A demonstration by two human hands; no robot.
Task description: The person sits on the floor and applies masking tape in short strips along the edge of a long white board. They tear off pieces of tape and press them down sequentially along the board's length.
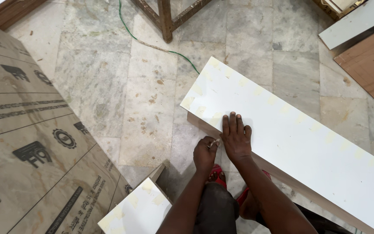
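Both hands sit at the white panel near edge: your right hand flat on top, left hand pinching a small strip beside it, panel's long axis running away rightward.

right hand flat on white board | left hand pinching small object at its edge

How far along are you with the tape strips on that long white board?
Done: none cleared; pale tape strips line the long white board's edges. In hand: the right hand presses flat on the board while the left hand pinches something small at its near edge. Left: seemingly every strip, plus the smaller white board.
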